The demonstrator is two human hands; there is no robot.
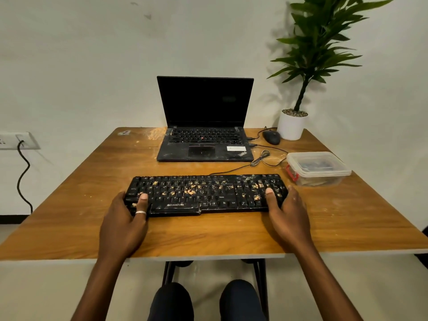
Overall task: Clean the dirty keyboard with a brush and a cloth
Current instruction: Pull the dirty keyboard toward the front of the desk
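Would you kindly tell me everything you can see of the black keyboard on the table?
The keyboard is black, full-size and plastic-looking, with a white brand mark near its front edge. Tan crumbs litter most of its keys. It seems to lie flat, crosswise on the wooden table, before the laptop. A thin black cable leaves its rear edge. The left hand holds its left end and the right hand its right end, thumbs on the keys.

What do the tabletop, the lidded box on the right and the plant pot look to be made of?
The tabletop looks like wood or wood-look laminate, satin, judging by brown grain streaks and a pale edge band. The lidded box is clear, slightly cloudy plastic: its contents show through. The plant pot is smooth matte white, ceramic or plastic; I cannot tell which.
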